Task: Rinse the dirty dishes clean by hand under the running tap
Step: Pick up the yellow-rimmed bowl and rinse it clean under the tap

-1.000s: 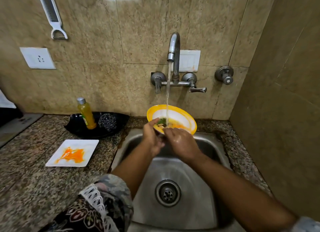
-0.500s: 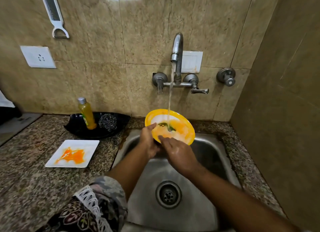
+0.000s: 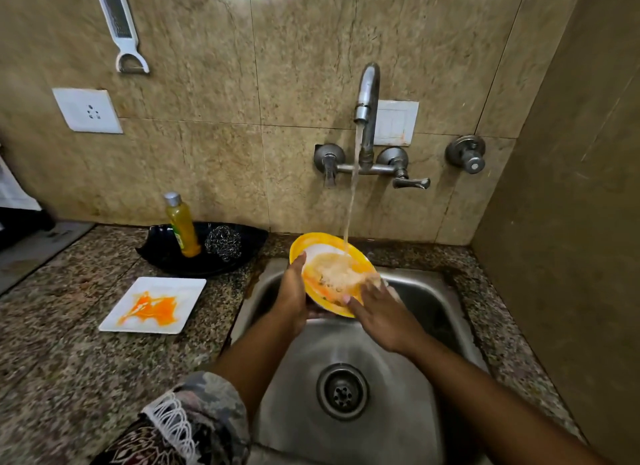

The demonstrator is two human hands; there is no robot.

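We hold the round yellow plate (image 3: 360,256) over the steel sink (image 3: 408,412), tilted so its face looks back at us and up into the stream from the tap (image 3: 367,93). Our left hand (image 3: 294,291) grips its left rim, thumb on the face and fingers curled shut behind it, so this hand carries the plate. Our right hand (image 3: 381,312) lies open and flat at the lower right of the face, fingers (image 3: 353,303) spread on the wet surface and gripping nothing; we read it as the rubbing hand. The water lands on the middle of the face, just up and left of those fingers, and orange smears with a few dark flecks cling there, so the next wipe likely runs up and leftward into the stream, and the right hand is the one placed for it. The plate being round, its tilt matters more than any long axis: the run-off should fall from the lower edge into the sink. We count two dirty dishes: this plate and one square white plate (image 3: 187,291) streaked with orange, flat on the granite worktop (image 3: 69,378) well to the left, nearer our left hand. Behind it a black dish (image 3: 166,256) holds one bottle (image 3: 181,225) of yellow liquid and one steel scrubber (image 3: 223,242).
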